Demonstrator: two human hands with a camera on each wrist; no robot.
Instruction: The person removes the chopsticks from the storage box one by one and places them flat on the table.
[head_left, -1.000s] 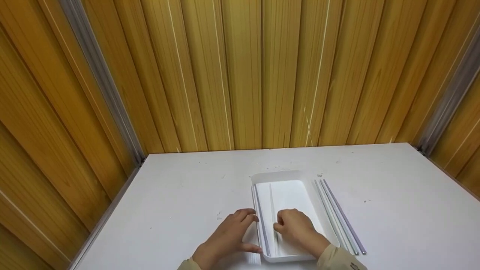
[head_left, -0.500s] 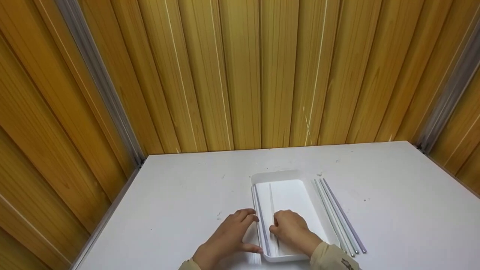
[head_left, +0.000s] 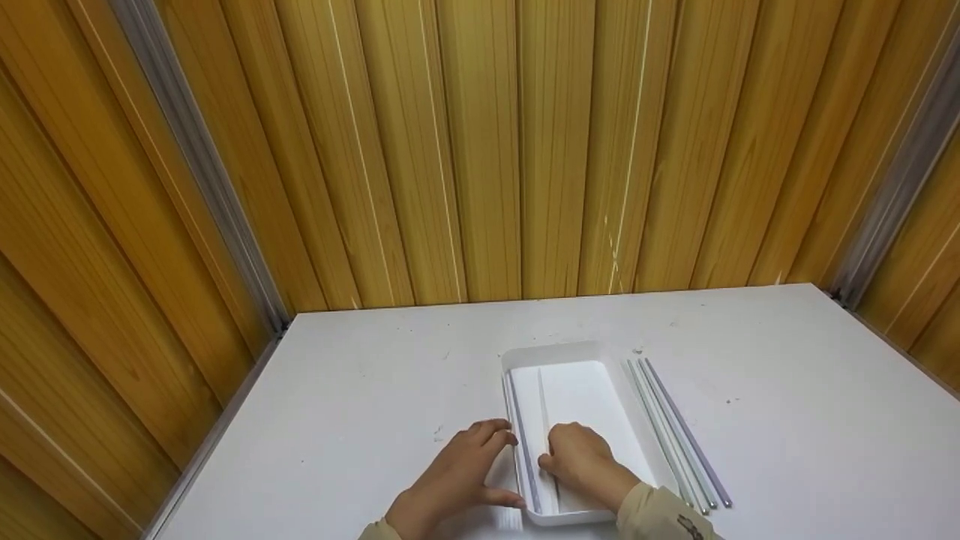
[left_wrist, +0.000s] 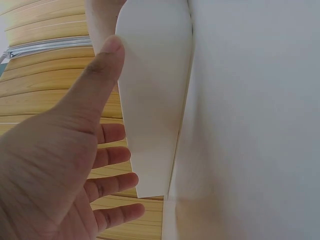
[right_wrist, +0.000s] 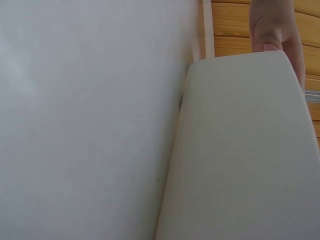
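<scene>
In the head view a white rectangular tray (head_left: 574,517) lies lengthwise before me. My left hand (head_left: 466,466) is spread at its left wall, with thumb and fingertips at the rim. The left wrist view shows those fingers (left_wrist: 112,186) nearly straight along the tray's side. My right hand (head_left: 583,459) is inside the tray, fingers curled, pinching a thin pale stick (head_left: 542,394); the fingertips and part of the stick are hidden. A purple chopstick-like rod (head_left: 525,454) lies along the tray's left inner wall. The right wrist view shows the tray's outer wall (right_wrist: 240,140), not the right fingers.
Beside the tray on the right, several slim rods lie together on the white table, among them a purple rod (head_left: 688,431) with a shiny end. Wood-patterned panels (head_left: 480,150) stand behind the table and on both sides.
My right hand has shifted slightly left inside the tray, then stayed nearly still, fingers curled. My left hand keeps its place at the left wall.
</scene>
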